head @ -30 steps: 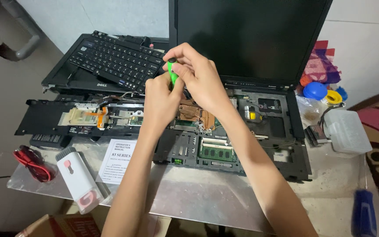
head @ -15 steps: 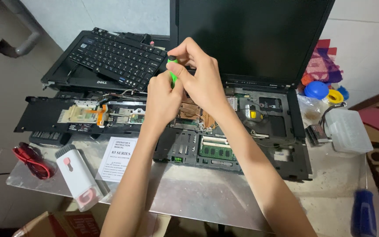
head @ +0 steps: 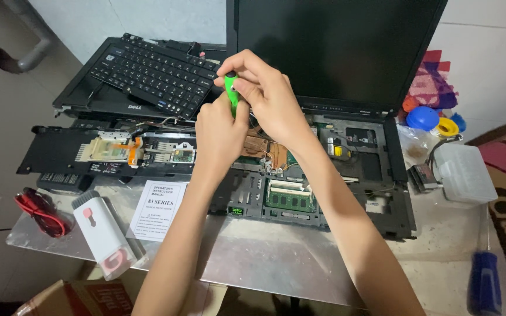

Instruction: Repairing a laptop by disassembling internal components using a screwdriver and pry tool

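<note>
Soft, even indoor light fills the view, moderately bright, with no hard highlights. The dull metal counter (head: 276,257) gives back a pale, diffuse sheen rather than glare. The black laptop screen (head: 335,52) stays dark and matte, carrying only a faint lighter patch. Shadows are weak: a soft one lies under the forearms on the opened black laptop base (head: 300,187). Focus is sharp at the centre; the blue-handled screwdriver (head: 484,281) near the edge looks slightly soft. Straight edges bow a little towards the corners.

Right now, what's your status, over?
Both hands, left hand and right hand, gripping green screwdriver, upright over opened laptop. Nothing blocking it.
</note>
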